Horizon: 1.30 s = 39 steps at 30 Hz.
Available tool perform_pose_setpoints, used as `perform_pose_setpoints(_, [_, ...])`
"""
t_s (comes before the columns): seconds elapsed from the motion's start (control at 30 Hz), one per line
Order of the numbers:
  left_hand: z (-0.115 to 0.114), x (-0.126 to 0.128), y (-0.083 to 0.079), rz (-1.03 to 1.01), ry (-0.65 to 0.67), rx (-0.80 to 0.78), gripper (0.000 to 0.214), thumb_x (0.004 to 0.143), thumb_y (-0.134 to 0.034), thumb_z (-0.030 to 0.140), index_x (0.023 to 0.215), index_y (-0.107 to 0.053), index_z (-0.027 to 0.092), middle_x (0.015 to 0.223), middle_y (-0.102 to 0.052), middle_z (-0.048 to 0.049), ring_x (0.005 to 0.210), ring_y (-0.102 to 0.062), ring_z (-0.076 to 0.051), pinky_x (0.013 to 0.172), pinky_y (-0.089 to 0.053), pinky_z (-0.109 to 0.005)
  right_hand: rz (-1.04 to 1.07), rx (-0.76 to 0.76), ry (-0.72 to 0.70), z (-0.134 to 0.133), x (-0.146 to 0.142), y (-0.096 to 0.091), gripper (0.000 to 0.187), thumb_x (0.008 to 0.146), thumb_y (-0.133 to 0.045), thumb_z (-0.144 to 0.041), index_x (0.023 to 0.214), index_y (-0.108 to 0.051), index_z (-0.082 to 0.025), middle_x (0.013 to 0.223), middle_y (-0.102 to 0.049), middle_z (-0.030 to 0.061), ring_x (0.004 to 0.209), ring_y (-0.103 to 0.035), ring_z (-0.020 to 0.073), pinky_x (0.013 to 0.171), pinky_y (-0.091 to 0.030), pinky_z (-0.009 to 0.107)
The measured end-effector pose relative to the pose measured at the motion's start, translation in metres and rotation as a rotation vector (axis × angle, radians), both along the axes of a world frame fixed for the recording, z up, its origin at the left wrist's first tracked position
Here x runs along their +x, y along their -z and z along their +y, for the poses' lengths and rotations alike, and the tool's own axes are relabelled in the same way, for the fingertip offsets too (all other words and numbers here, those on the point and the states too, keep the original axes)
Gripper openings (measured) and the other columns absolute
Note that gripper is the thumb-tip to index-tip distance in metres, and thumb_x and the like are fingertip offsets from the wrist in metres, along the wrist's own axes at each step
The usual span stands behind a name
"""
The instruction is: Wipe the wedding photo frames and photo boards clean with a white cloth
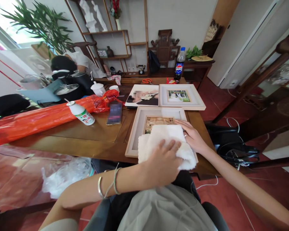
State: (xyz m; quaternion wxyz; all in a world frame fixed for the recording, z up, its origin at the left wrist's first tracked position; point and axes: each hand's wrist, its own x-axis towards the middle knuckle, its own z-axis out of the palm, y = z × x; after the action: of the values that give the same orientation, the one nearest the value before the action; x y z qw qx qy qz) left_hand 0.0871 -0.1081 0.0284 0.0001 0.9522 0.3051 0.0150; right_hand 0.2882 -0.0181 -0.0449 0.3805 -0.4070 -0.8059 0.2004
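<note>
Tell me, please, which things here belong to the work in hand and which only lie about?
In use: left hand and right hand, both flat on the white towel; the framed picture under it.
Lying about: second framed picture, photo print, Pepsi bottle, orange scissors, small white bottle, phone, orange plastic bag.

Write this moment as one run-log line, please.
left hand: flat on white cloth | right hand: on cloth's right edge | cloth: covers picture frame | frame: on wooden table
</note>
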Motion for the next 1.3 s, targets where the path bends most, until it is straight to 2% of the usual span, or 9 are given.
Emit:
perform_pose_setpoints(0.13, [0.027,0.008,0.011,0.054,-0.197,0.048,0.031,0.090,-0.044,0.026,0.111,-0.063,0.015,0.143,-0.041,-0.0168,0.132,-0.038,-0.034,0.102,-0.035,-0.052,-0.006,0.020,-0.026,0.002,0.001,0.002,0.063,0.075,-0.041,-0.003,0.130,-0.051,-0.029,0.138,-0.050,0.0014,0.130,-0.040,0.0248,0.109,-0.030,0.054])
perform_pose_setpoints(0.2, [0.029,0.015,0.015,0.085,-0.267,0.071,0.033,0.091,-0.040,0.023,0.113,-0.062,0.011,0.145,-0.037,-0.0195,0.133,-0.034,-0.038,0.103,-0.031,-0.058,-0.008,0.019,-0.026,0.002,0.001,0.003,0.062,0.075,-0.039,-0.003,0.130,-0.052,-0.028,0.138,-0.050,0.0022,0.130,-0.040,0.0243,0.110,-0.030,0.054])
perform_pose_setpoints(0.3, [0.012,0.025,0.016,0.084,-0.222,0.029,0.036,0.091,-0.041,0.026,0.113,-0.062,0.007,0.147,-0.031,-0.0229,0.135,-0.027,-0.044,0.103,-0.027,-0.063,-0.009,0.010,-0.006,0.002,0.001,0.002,0.061,0.075,-0.040,-0.004,0.130,-0.052,-0.027,0.137,-0.051,0.0027,0.129,-0.041,0.0243,0.110,-0.031,0.053])
perform_pose_setpoints(0.4, [-0.006,0.029,0.009,0.058,-0.158,-0.055,0.036,0.089,-0.045,0.028,0.114,-0.062,0.008,0.148,-0.030,-0.0224,0.136,-0.024,-0.045,0.105,-0.025,-0.064,-0.016,-0.004,0.006,0.000,0.000,0.000,0.065,0.073,-0.039,-0.003,0.132,-0.050,-0.029,0.138,-0.050,0.0017,0.130,-0.041,0.0242,0.110,-0.031,0.052])
perform_pose_setpoints(0.53, [-0.009,0.026,0.006,0.020,-0.139,-0.124,0.038,0.088,-0.047,0.032,0.114,-0.062,0.010,0.148,-0.029,-0.0208,0.138,-0.021,-0.042,0.107,-0.022,-0.062,-0.029,-0.011,0.010,-0.001,-0.001,-0.002,0.068,0.072,-0.038,-0.001,0.134,-0.048,-0.029,0.138,-0.050,0.0017,0.130,-0.040,0.0242,0.111,-0.030,0.052])
perform_pose_setpoints(0.77, [-0.002,-0.003,0.007,0.009,-0.136,-0.071,0.030,0.088,-0.048,0.030,0.102,-0.069,0.014,0.148,-0.031,-0.0175,0.138,-0.024,-0.040,0.107,-0.024,-0.061,-0.030,-0.001,-0.010,0.000,0.000,-0.001,0.068,0.073,-0.037,0.001,0.133,-0.049,-0.029,0.139,-0.048,0.0006,0.131,-0.038,0.0212,0.112,-0.029,0.051])
perform_pose_setpoints(1.1, [-0.009,-0.076,-0.001,0.041,-0.308,-0.067,0.022,0.086,-0.050,0.021,0.082,-0.072,0.017,0.148,-0.035,-0.0088,0.137,-0.028,-0.036,0.109,-0.025,-0.057,0.005,0.004,-0.030,0.001,0.000,0.001,0.071,0.069,-0.037,0.001,0.131,-0.051,-0.029,0.136,-0.051,0.0003,0.131,-0.039,0.0210,0.112,-0.029,0.052])
perform_pose_setpoints(1.2, [-0.006,-0.077,-0.002,0.023,-0.289,-0.127,0.022,0.087,-0.050,0.020,0.086,-0.071,0.017,0.149,-0.033,-0.0090,0.139,-0.023,-0.035,0.111,-0.021,-0.057,-0.003,0.006,-0.030,0.001,0.000,0.001,0.070,0.070,-0.036,0.001,0.131,-0.052,-0.028,0.136,-0.051,0.0016,0.131,-0.039,0.0211,0.112,-0.029,0.051])
perform_pose_setpoints(1.3, [0.002,-0.062,0.000,-0.011,-0.227,-0.171,0.022,0.087,-0.049,0.020,0.094,-0.070,0.015,0.150,-0.029,-0.0130,0.140,-0.019,-0.035,0.113,-0.020,-0.055,-0.014,0.001,-0.018,0.001,0.001,0.002,0.069,0.070,-0.037,0.001,0.131,-0.052,-0.027,0.137,-0.051,0.0025,0.131,-0.039,0.0220,0.111,-0.029,0.052])
